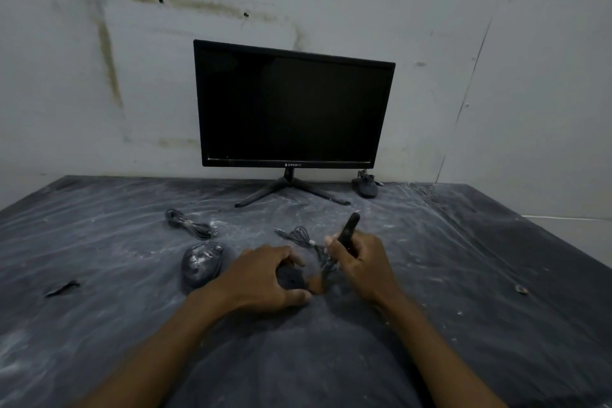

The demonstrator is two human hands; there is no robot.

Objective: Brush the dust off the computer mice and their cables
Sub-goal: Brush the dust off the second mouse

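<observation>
My left hand (265, 278) is closed around a dark mouse (291, 276) on the dusty table, mostly covering it. That mouse's cable (299, 235) lies coiled just beyond, between my hands. In my right hand (359, 263) I grip a brush by its black handle (349, 228), the handle pointing up and away; the brown bristles (316, 283) touch the mouse's right side. A second, dust-covered mouse (202, 263) rests left of my left hand, with its bundled cable (190, 223) behind it. A third mouse (365, 187) sits by the monitor's right foot.
A black monitor (293, 106) on a three-legged stand (288, 190) stands at the back against the white wall. The table (463, 275) has a dark cover streaked with white dust. A small dark scrap (63, 288) lies at the left, a small bit (522, 290) at the right.
</observation>
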